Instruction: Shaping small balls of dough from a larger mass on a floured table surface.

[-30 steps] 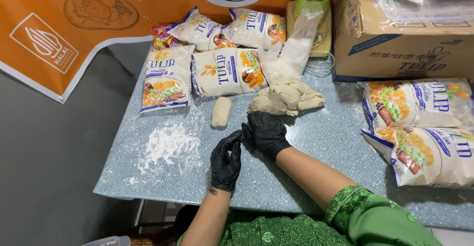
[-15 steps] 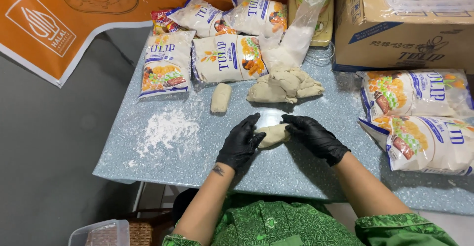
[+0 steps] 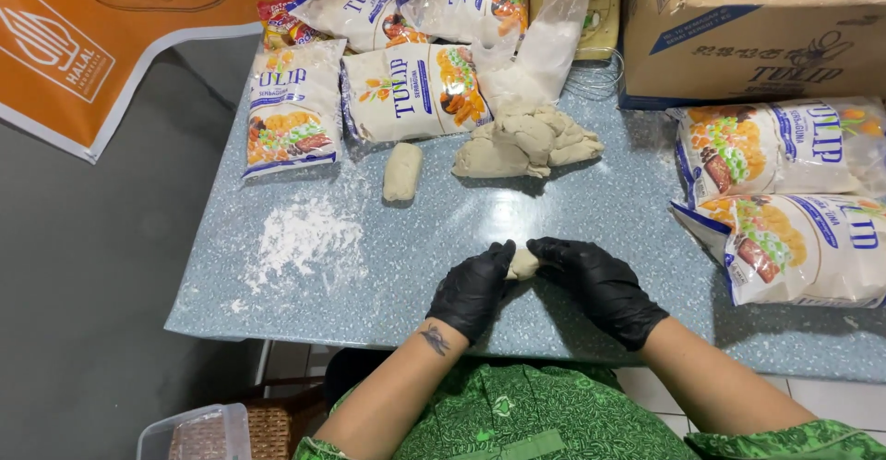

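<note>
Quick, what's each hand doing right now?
Left hand: closed around the small dough piece.
Right hand: closed on the same dough piece.

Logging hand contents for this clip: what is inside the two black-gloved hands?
A small pale dough piece shows between the left hand and right hand, over the speckled blue-grey table. Most of it is covered by the gloves.

Open tabletop [image 3: 591, 211] stretches between the gloved hands and the dough pile [image 3: 528, 139] at 12 o'clock, leaving a clear lane toward the small dough roll [image 3: 402, 171] at 11 o'clock. Flour bags [image 3: 794, 197] wall off 3 o'clock, a cardboard box [image 3: 738, 31] blocks 1 o'clock, and spilled flour [image 3: 303, 238] dusts the passable stretch at 9 o'clock.
</note>
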